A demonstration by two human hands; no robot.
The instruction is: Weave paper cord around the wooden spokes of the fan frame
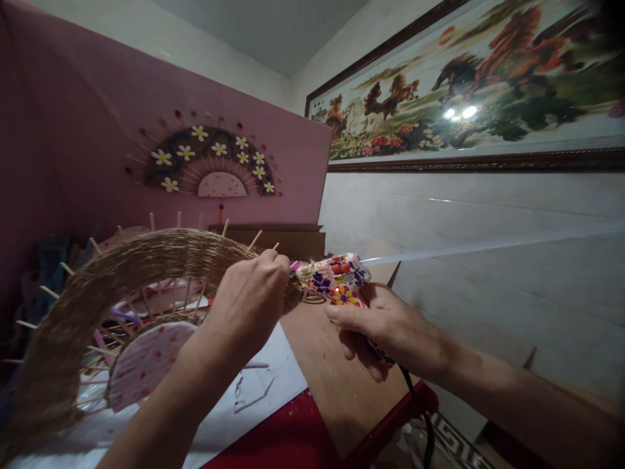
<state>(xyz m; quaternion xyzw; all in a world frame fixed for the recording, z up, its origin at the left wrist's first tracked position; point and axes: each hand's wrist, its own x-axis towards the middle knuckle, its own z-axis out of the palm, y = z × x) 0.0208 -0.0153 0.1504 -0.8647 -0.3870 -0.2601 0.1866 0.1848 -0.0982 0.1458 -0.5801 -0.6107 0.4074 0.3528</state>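
A glue gun (336,280) with a bright flower-patterned body rests in my right hand (375,326), whose fingers wrap its grip. From its back a long clear glue stick (488,246) runs out to the right, and a small red light glows on its side. My left hand (258,293) is closed in a fist at the right part of a woven twine fan (161,251), close to the gun's front end. What its fingers pinch is hidden. Wooden sticks poke out around the fan's curved rim, and a pink dotted half-circle (146,365) sits at its centre.
Under the fan lie white paper (288,378) with dark scraps, a brown board (336,384) and red cloth (273,436). A black cord (430,430) hangs below the gun. A flowered fan (209,156) is on the pink panel (297,169); a framed horse picture (463,91) hangs at right.
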